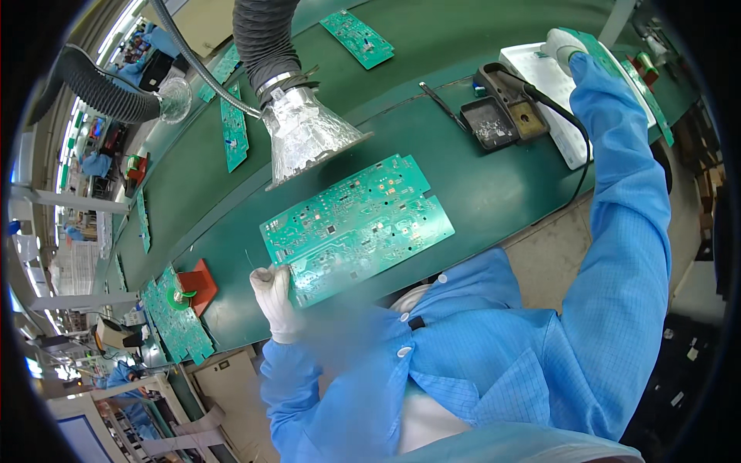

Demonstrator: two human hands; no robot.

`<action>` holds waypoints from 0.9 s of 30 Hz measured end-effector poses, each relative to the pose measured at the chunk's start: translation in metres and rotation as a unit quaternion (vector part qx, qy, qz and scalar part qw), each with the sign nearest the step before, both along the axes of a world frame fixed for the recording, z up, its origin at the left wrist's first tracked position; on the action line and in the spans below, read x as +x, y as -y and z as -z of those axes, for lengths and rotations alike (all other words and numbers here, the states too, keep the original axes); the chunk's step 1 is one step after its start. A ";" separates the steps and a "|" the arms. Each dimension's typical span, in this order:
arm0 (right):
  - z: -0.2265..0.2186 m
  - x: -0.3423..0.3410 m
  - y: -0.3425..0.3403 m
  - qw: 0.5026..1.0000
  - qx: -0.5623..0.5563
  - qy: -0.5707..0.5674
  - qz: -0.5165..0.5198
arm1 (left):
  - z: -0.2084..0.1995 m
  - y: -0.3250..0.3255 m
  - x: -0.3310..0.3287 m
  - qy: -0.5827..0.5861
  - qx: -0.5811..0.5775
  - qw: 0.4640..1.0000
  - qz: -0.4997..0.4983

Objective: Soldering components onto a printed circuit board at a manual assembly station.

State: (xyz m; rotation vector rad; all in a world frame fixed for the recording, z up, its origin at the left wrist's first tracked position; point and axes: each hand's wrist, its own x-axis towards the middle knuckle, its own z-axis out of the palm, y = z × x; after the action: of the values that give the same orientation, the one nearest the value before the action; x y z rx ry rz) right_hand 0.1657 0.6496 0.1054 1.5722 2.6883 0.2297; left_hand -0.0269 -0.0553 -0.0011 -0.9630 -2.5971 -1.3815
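My left grip (274, 299), in a white glove, is closed on the near left corner of a large green circuit board (359, 228), thumb and fingers pinching its edge. That board is in front of me, over the green worktop (494, 193); I cannot tell whether it lies flat or is slightly raised. My right grip (562, 50), also gloved, is stretched far out to my right, at the left end of a second board (593, 52) above a white tray (567, 147); I cannot tell whether its fingers are closed on it.

Left of the tray stands a soldering iron holder (528, 117) with a dark cable (571, 117), and a slim dark tool (443, 106) lies near it. A foil-covered hood (307, 137) hangs just beyond the large board. Near my left side, a red stand (204, 288) sits beside another green board (171, 318).
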 end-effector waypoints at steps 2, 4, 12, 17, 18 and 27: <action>0.009 -0.010 0.004 1.000 0.006 -0.002 -0.017 | 0.005 0.008 -0.008 -0.064 -0.055 0.996 0.003; 0.012 -0.016 0.003 1.000 0.005 0.013 -0.027 | 0.002 0.001 -0.015 -0.125 -0.108 0.986 0.012; 0.035 -0.029 -0.047 0.994 -0.110 0.014 0.023 | -0.038 -0.028 -0.021 0.048 -0.176 0.953 -0.243; 0.037 -0.016 -0.046 0.990 -0.138 -0.026 0.029 | -0.065 -0.025 0.009 -0.017 -0.079 0.971 -0.226; 0.040 -0.006 -0.059 0.990 -0.136 -0.026 0.029 | -0.067 -0.025 0.015 -0.017 -0.077 0.971 -0.225; -0.065 0.034 0.175 0.865 0.247 -0.089 -0.428 | -0.093 -0.083 0.073 -0.030 -0.068 0.976 0.202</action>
State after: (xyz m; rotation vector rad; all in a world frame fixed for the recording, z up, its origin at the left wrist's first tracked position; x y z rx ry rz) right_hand 0.1999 0.4746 0.1702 0.2779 3.4757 0.8674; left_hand 0.0456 0.0274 0.0917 -1.6000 -2.5730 -1.2254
